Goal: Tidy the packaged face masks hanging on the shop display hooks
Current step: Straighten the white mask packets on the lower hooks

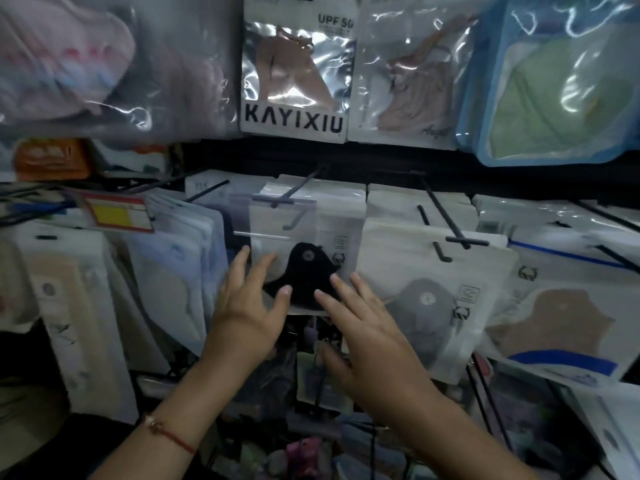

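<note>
A clear packet with a black face mask [304, 268] hangs from a black display hook [294, 192] in the middle row. My left hand [249, 303] lies with straight fingers spread on the packet's lower left. My right hand [360, 327] reaches in from the right, fingers straight, their tips at the packet's lower right edge. Neither hand grips anything. Right of it hangs a packet with a grey mask [426, 306], and further right one with a tan mask [561, 323].
Above hang a KAYIXIU packet [294, 74], a beige-mask packet [412, 77] and a blue-edged green-mask packet [564, 91]. White packets [69, 306] crowd the left side under a red and yellow price tag [114, 213]. Bare hooks [446, 216] jut forward.
</note>
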Demonstrator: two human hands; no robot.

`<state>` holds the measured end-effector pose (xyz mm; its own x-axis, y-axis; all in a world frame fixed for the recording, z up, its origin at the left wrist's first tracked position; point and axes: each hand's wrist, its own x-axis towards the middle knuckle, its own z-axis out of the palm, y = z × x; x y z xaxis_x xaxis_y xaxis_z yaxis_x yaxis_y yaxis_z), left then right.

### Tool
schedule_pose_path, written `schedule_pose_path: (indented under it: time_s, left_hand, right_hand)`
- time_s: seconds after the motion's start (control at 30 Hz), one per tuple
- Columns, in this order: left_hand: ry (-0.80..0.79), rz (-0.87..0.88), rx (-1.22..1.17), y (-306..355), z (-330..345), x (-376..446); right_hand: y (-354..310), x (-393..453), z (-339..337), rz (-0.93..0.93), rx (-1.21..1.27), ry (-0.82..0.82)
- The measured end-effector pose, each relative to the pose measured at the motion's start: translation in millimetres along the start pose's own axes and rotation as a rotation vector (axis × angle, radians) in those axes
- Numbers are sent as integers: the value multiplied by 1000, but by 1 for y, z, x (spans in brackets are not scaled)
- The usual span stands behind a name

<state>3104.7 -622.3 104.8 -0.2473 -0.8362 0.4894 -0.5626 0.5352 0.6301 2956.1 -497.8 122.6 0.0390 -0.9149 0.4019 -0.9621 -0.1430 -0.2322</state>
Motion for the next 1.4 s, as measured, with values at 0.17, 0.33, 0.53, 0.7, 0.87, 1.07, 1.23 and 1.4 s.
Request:
schedule_pose_path:
  time_s: [0.17,0.33,0.53,0.7,0.87,1.07,1.23,1.4]
  left_hand:
    - [50,-150,-296,-2,5,28]
    - [91,-139,-439,-4,8,36]
    - [-95,-67,-513,-2,-9,30]
    - [-139,-17,-592,10,-45,19]
    - [-282,-77,-740,9,-73,13]
    - [-484,-149,-1002,-3,-91,2]
    - [-575,-49,-1064,-7,-100,-1]
    - [-600,-68,-1045,-12,-97,4]
  right_hand:
    - [1,13,9,72,-40,12]
    - [2,19,14,152,-15,59]
    - [2,23,16,271,76,153]
    - [3,25,11,401,255,282]
    - [2,35,3,533,599,365]
    - [-14,42,-5,589,1109,398]
    - [-30,30,-24,606,1237,450]
    - [-43,15,-38,545,1142,480]
